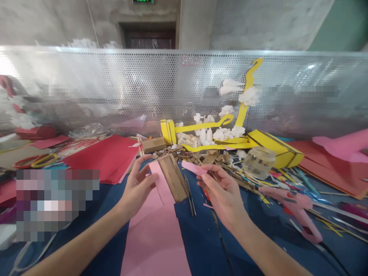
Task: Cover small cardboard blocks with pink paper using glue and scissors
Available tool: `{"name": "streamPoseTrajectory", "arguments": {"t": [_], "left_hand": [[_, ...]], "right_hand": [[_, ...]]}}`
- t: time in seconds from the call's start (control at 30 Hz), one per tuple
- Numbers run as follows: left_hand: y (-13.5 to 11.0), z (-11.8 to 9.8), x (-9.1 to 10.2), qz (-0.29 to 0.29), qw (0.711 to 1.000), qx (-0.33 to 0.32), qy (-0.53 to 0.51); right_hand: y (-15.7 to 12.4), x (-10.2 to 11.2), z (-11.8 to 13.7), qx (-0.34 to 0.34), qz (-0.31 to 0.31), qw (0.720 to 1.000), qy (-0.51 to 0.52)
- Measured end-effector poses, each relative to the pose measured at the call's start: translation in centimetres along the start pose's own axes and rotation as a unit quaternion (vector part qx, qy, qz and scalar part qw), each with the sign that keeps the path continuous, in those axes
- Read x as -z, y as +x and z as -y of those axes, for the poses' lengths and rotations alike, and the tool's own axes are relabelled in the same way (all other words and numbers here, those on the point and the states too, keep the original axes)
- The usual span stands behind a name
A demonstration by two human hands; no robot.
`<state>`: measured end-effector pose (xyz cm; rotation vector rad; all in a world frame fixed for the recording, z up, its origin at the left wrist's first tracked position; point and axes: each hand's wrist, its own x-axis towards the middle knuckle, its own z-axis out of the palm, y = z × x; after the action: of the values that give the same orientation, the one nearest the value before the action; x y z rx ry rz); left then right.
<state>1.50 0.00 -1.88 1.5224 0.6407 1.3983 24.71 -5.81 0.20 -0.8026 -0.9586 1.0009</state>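
My left hand grips the near end of a brown cardboard piece wrapped partly in pink paper, tilted up over a long pink paper sheet on the blue table. My right hand pinches a small pink paper strip just right of the cardboard. Black scissors lie between my hands, partly under the cardboard.
A pink glue gun lies to the right, a glass jar behind it. A yellow paper model with white cotton tufts stands against the perforated metal screen. Red paper sheets and red-and-yellow scissors lie left.
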Motion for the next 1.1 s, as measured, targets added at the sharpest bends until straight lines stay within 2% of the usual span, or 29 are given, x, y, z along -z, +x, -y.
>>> {"name": "streamPoseTrajectory", "arguments": {"t": [0.07, 0.17, 0.2, 0.27, 0.33, 0.43, 0.67, 0.73, 0.87, 0.97, 1.1], "left_hand": [[0.3, -0.1, 0.3, -0.028, 0.989, 0.123, -0.08], [0.6, -0.9, 0.5, -0.057, 0.939, 0.282, -0.186], [0.6, -1.3, 0.5, -0.07, 0.924, 0.313, -0.208], [0.6, -2.0, 0.2, -0.086, 0.907, 0.33, -0.247], [0.5, -2.5, -0.2, -0.084, 0.894, 0.364, -0.246], [0.2, -2.7, -0.8, -0.078, 0.893, 0.383, -0.225], [0.1, -1.4, -1.2, -0.094, 0.91, 0.359, -0.185], [0.2, -1.3, -1.1, -0.116, 0.903, 0.37, -0.187], [0.4, -1.6, -0.8, -0.152, 0.863, 0.427, -0.225], [0.6, -1.9, -0.6, -0.126, 0.855, 0.416, -0.284], [0.6, -1.9, -0.3, -0.093, 0.867, 0.366, -0.325]], "right_hand": [[0.1, -0.1, 0.0, -0.052, -0.001, 0.998, 0.042], [0.1, -0.3, 0.0, -0.094, 0.004, 0.993, 0.068], [0.0, -0.3, -0.1, -0.099, 0.005, 0.992, 0.074], [0.1, -0.2, -0.2, -0.105, 0.004, 0.991, 0.08], [0.2, -0.2, -0.3, -0.111, -0.005, 0.991, 0.079], [0.3, -0.1, -0.5, -0.125, -0.023, 0.989, 0.073], [0.3, 0.1, -1.0, -0.131, -0.012, 0.99, 0.04], [0.3, 0.4, -1.5, -0.117, -0.011, 0.993, 0.001], [0.5, 1.0, -2.6, -0.064, 0.005, 0.995, -0.081], [0.8, 0.7, -2.5, -0.05, 0.023, 0.994, -0.095], [1.3, -0.9, -0.8, -0.014, 0.078, 0.987, -0.138]]}}
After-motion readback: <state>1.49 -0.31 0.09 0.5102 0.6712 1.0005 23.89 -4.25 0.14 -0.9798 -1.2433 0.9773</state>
